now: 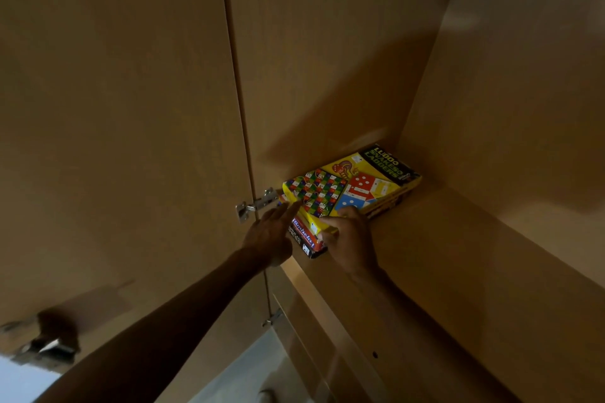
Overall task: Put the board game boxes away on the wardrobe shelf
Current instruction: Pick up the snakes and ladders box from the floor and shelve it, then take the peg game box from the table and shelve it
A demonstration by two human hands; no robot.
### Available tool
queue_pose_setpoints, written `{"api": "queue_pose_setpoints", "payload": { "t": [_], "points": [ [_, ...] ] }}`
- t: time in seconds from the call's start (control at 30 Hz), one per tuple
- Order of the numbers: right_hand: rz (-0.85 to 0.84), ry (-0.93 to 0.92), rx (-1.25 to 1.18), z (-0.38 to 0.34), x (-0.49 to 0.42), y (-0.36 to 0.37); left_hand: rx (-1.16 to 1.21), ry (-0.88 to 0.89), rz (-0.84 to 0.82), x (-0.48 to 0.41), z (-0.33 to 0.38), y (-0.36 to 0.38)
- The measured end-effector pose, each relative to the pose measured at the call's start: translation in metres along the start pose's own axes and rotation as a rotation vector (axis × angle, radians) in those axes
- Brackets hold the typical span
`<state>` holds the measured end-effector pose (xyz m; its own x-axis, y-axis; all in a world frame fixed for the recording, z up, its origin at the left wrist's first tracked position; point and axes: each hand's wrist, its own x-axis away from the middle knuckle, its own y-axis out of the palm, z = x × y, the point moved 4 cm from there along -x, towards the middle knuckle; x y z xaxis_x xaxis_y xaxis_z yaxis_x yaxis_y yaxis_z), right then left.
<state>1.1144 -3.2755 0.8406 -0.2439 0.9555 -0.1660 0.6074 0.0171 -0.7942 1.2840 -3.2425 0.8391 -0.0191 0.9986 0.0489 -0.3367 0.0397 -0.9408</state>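
Observation:
A stack of board game boxes lies on the wardrobe shelf (442,255), pushed toward the back left corner. The top one is a yellow Ludo and Snakes & Ladders box (353,186). Under it sticks out a red Tambola box (306,237), with a dark box edge below. My left hand (273,232) reaches up with fingers straight, its fingertips touching the near left corner of the yellow box. My right hand (352,239) has its fingers curled over the near edge of the yellow box, thumb at the front corner of the stack.
The open wardrobe door (114,141) stands on the left, hung on a metal hinge (255,204) right beside my left hand. The wardrobe's right side wall (507,91) and back panel (327,59) close in the shelf. A second hinge (271,317) sits lower down.

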Motion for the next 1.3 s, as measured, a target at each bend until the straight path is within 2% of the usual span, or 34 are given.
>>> {"api": "queue_pose_setpoints", "payload": {
  "t": [0.17, 0.37, 0.43, 0.77, 1.0, 1.3],
  "points": [
    [-0.049, -0.013, -0.056, 0.002, 0.012, -0.001, 0.043, -0.023, 0.047, 0.014, 0.004, 0.001],
    [-0.042, -0.139, -0.237, 0.005, 0.067, 0.001, 0.442, -0.205, 0.179, 0.082, -0.001, 0.020],
    [-0.072, -0.106, -0.298, 0.005, 0.085, 0.008, 0.579, -0.273, 0.216, 0.109, -0.008, 0.029],
    [-0.573, -0.135, -0.375, -0.064, 0.202, 0.088, 0.825, -0.724, 0.471, 0.323, -0.056, 0.064],
    [-0.873, -0.269, -0.339, -0.162, 0.303, 0.165, 0.872, -0.954, 0.585, 0.477, -0.110, 0.070],
    [-1.283, -0.568, -0.267, -0.315, 0.500, 0.261, 0.870, -1.306, 0.872, 0.727, -0.162, 0.080]
  ]
}}
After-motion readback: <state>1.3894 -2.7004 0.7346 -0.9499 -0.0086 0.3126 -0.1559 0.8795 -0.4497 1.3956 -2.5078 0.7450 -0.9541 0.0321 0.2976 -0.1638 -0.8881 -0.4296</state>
